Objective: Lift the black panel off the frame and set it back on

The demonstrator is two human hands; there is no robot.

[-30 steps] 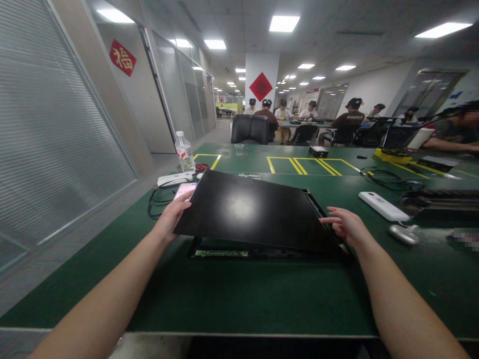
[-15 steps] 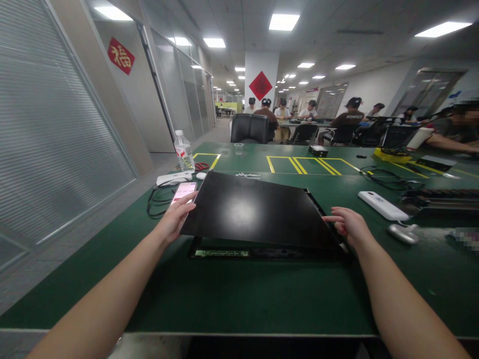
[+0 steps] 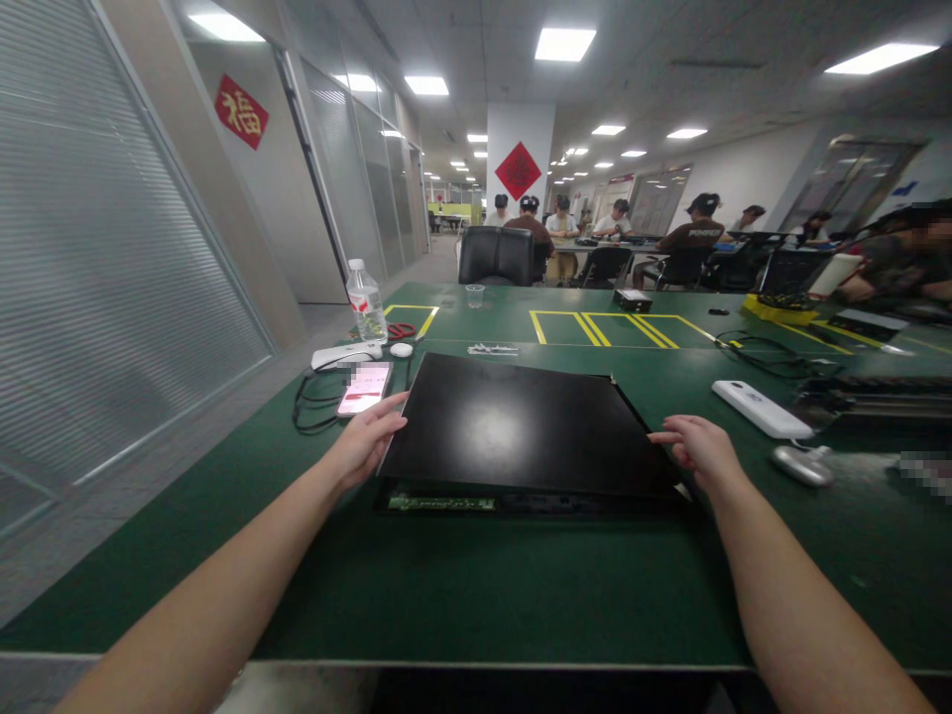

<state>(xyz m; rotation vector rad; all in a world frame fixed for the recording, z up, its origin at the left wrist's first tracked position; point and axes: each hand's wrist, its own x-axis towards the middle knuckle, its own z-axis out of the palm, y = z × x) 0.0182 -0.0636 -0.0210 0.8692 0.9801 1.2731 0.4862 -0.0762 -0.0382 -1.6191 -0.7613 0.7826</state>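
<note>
A glossy black panel (image 3: 513,426) lies slightly tilted over a dark frame (image 3: 565,503), its left side raised. Along the frame's near edge a green circuit strip (image 3: 441,504) shows. My left hand (image 3: 370,436) grips the panel's left edge between thumb and fingers. At the right edge, my right hand (image 3: 695,446) has its index finger stretched toward the panel and frame, the other fingers curled; it holds nothing that I can see. What lies under the panel is hidden.
Left of the panel are a phone (image 3: 366,387), a white device with a black cable, red scissors (image 3: 400,330) and a water bottle (image 3: 367,302). A white power bank (image 3: 760,409) lies to the right. People sit at tables farther back.
The panel's left side has come down and shifted right, with my left hand following it. My right hand has moved slightly right.
</note>
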